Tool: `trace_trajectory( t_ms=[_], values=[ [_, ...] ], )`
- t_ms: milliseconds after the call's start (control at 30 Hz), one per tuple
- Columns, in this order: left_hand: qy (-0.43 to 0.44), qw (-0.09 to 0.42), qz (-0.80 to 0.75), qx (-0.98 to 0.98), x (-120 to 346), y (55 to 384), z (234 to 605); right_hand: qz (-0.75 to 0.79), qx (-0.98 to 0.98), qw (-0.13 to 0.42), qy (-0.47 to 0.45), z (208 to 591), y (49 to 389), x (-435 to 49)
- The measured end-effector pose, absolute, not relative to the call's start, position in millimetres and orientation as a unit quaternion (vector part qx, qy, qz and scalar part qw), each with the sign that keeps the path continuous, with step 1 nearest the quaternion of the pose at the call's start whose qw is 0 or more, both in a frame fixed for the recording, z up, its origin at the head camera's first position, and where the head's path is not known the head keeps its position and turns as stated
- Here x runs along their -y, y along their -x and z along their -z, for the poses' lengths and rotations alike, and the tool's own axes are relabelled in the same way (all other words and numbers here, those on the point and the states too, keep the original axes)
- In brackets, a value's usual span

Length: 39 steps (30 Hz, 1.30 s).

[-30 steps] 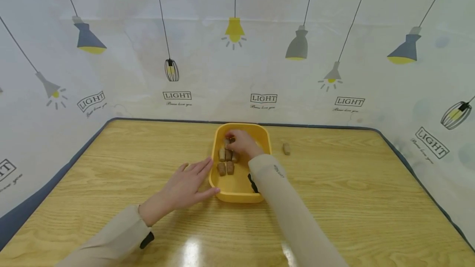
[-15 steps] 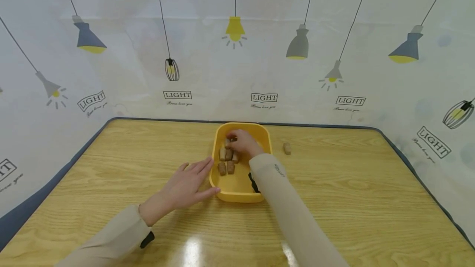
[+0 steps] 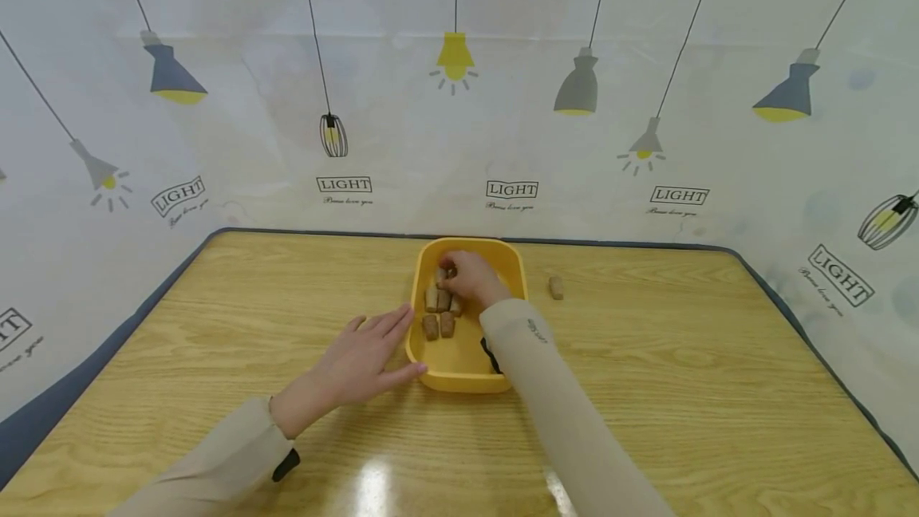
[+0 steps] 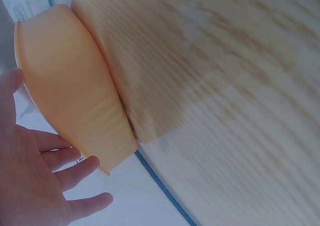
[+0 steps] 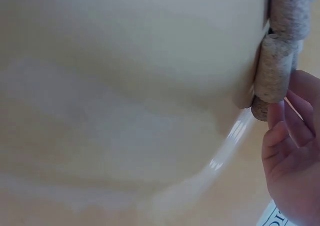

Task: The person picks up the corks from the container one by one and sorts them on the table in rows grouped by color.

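A yellow rectangular tray (image 3: 467,382) stands on the table, with several brown corks (image 3: 443,299) in rows along its left side. Inside it, my right hand (image 3: 475,276) pinches a cork (image 3: 441,274) near the far left corner. From the right wrist view, fingers and thumb meet at the end of a speckled cork (image 5: 272,69), partly covering those behind. My left hand (image 3: 362,357) has its fingers spread and touches the tray's left rim. In the left wrist view the left hand (image 4: 37,181) lies along the tray's outer wall (image 4: 75,81).
A single cork (image 3: 556,287) lies on the wooden table (image 3: 689,373) to the right of the tray. Behind the table hangs a pale backdrop (image 3: 402,134) printed with lamps. A black strap (image 3: 490,355) sits under the right sleeve.
Almost nothing moves. My right hand stays at the far left of the tray, its fingers shifting slightly at the cork. The left hand keeps its place on the rim.
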State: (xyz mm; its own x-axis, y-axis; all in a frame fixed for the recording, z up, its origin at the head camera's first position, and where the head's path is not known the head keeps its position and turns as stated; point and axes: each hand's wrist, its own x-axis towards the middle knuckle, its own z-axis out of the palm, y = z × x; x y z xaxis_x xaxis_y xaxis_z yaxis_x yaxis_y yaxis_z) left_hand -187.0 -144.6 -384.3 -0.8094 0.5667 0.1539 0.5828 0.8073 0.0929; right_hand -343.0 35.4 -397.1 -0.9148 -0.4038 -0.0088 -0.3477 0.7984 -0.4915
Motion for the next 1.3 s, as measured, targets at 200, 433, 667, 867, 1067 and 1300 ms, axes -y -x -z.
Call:
trace_trajectory(
  t_ms=[200,433,667,867,1067,1300],
  values=[
    [0.303,0.055,0.068,0.949,144.5,186.3,384.4,0.246,-0.943,0.06,0.216,393.8,342.9,-36.5],
    [0.303,0.053,0.074,0.949,144.8,186.2,382.8,0.242,-0.943,0.059,0.219,372.3,342.5,-44.4],
    [0.299,0.051,0.071,0.95,144.6,186.0,381.9,0.216,-0.938,0.003,0.27,344.8,343.1,-57.7],
    [0.298,0.05,0.071,0.95,143.9,185.9,381.4,0.219,-0.934,-0.003,0.284,329.6,344.3,-70.4],
    [0.297,0.049,0.071,0.951,143.6,186.3,381.7,0.216,-0.935,-0.005,0.283,326.3,346.1,-87.1],
    [0.302,0.055,0.069,0.949,143.4,186.2,382.2,0.21,-0.929,-0.011,0.305,327.3,344.4,-115.7]
  ],
)
